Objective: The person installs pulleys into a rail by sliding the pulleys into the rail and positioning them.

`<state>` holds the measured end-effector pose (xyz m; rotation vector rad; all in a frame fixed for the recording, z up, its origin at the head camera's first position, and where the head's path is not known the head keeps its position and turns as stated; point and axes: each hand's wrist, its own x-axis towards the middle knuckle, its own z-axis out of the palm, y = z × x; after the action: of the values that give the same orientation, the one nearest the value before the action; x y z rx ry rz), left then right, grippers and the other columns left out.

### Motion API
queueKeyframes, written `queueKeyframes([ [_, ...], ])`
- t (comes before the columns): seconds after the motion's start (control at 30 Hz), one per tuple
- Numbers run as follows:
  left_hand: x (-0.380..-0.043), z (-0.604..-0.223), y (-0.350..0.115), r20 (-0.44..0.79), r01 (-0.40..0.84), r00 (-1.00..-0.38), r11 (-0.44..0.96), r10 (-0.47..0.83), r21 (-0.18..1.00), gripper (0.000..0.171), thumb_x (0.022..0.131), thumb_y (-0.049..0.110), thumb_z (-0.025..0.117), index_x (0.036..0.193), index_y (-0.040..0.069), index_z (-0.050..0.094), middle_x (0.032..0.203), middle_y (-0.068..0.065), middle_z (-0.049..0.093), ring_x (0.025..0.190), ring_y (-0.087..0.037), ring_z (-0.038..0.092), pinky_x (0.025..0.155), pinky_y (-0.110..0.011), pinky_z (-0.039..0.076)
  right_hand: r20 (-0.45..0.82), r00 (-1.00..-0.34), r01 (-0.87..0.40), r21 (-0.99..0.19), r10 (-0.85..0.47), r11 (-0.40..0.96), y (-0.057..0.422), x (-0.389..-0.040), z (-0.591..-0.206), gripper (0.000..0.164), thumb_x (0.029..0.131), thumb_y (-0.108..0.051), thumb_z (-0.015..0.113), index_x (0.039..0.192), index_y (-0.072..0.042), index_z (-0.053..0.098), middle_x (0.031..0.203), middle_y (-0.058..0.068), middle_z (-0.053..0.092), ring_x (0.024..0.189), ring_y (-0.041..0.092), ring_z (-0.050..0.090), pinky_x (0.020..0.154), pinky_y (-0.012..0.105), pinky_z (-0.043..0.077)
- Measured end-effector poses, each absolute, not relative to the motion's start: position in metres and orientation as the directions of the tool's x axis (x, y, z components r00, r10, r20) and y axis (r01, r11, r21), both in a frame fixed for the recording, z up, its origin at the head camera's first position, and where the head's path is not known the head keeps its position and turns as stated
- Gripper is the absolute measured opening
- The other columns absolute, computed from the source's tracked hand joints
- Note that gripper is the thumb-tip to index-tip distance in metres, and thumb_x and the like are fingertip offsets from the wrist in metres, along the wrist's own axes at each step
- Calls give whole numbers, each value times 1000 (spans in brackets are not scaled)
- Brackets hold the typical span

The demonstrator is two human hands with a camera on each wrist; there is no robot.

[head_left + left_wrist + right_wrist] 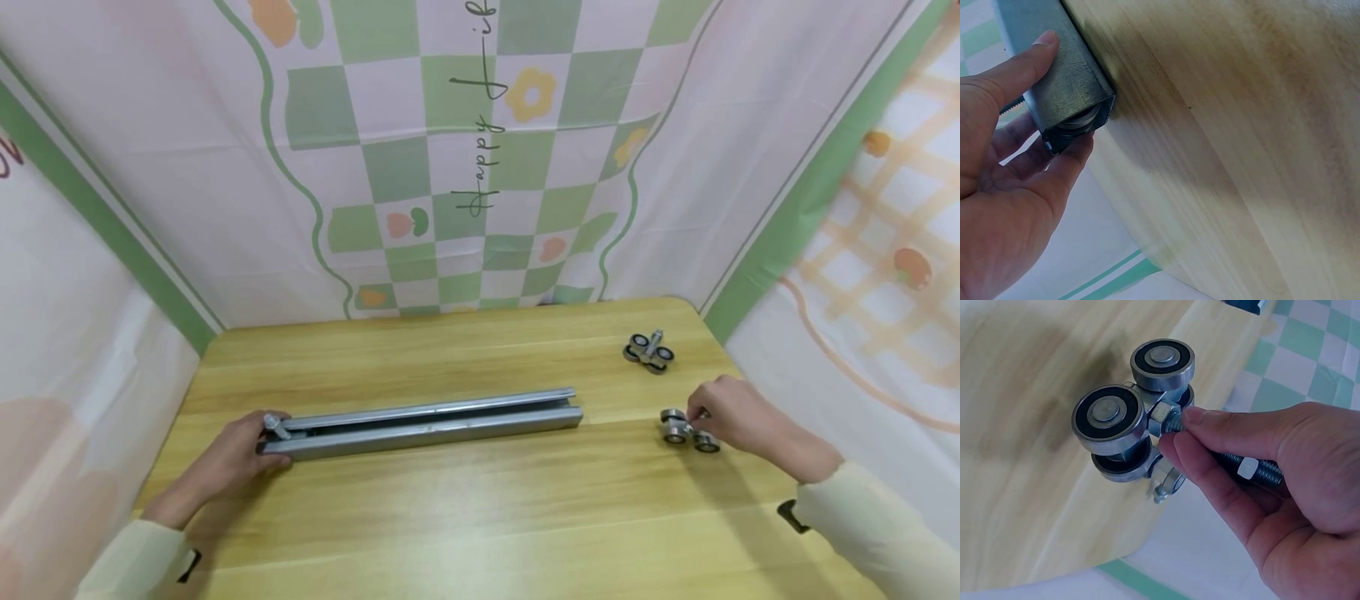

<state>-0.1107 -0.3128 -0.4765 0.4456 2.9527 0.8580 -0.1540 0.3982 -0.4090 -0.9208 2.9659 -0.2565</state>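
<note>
A galvanised steel channel track (427, 425) lies across the table with its slot upward. My left hand (240, 450) grips its left end, thumb on one side wall (1066, 81) and fingers at the open end. A bolt (276, 425) sticks up from the slot there, and round metal wheels (1079, 122) show inside the track's end. To the right, my right hand (738, 421) pinches the threaded bolt (1175, 422) of a roller trolley (675, 429) between thumb and fingers. This trolley has several steel wheels (1107, 415) with black seals; its bolt carries nuts.
A second loose roller trolley (649, 352) lies near the table's back right corner, its bolt pointing up. The wooden table (450, 517) has rounded back corners. Patterned cloth (480, 167) hangs behind it and on both sides.
</note>
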Motion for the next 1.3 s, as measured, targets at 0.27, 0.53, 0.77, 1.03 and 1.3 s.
queueKeyframes([
  [0.27, -111, -477, -314, 42, 261, -959, 812, 281, 523, 57, 77, 8, 93, 123, -11, 65, 111, -26, 71, 103, -42, 70, 88, -58, 59, 13, -800, -594, -158, -600, 789, 377, -165, -402, 24, 72, 9, 87, 75, -13, 78, 73, -3, 75, 62, 9, 66, 59, 28, 60],
  [0.53, -111, -477, -313, 49, 265, -958, 815, 281, 516, 56, 77, 8, 94, 122, -10, 66, 111, -26, 72, 104, -42, 70, 88, -58, 59, 23, -770, -632, -167, -638, 757, 354, -177, -401, 21, 75, 9, 85, 78, -10, 79, 75, -1, 75, 65, 11, 68, 61, 30, 61],
  [0.77, -111, -475, -313, 57, 269, -958, 812, 281, 517, 55, 77, 7, 94, 121, -10, 67, 111, -25, 73, 104, -41, 70, 88, -56, 59, 19, -758, -645, -173, -652, 744, 334, -185, -403, 19, 77, 9, 86, 81, -8, 80, 78, 1, 77, 68, 15, 71, 63, 32, 62],
  [1.03, -110, -475, -313, 49, 264, -959, 817, 279, 513, 54, 78, 7, 93, 122, -10, 67, 111, -24, 73, 104, -40, 70, 87, -55, 59, 28, -744, -661, -174, -668, 729, 316, -190, -407, 18, 79, 8, 87, 82, -8, 81, 78, 1, 77, 68, 15, 71, 63, 33, 62],
  [1.3, -110, -476, -311, 54, 267, -958, 814, 281, 516, 53, 79, 8, 93, 123, -9, 67, 112, -24, 73, 104, -40, 70, 88, -56, 59, 40, -731, -675, -191, -682, 713, 306, -194, -412, 17, 80, 8, 86, 82, -7, 81, 78, 2, 77, 67, 14, 71, 64, 33, 63],
])
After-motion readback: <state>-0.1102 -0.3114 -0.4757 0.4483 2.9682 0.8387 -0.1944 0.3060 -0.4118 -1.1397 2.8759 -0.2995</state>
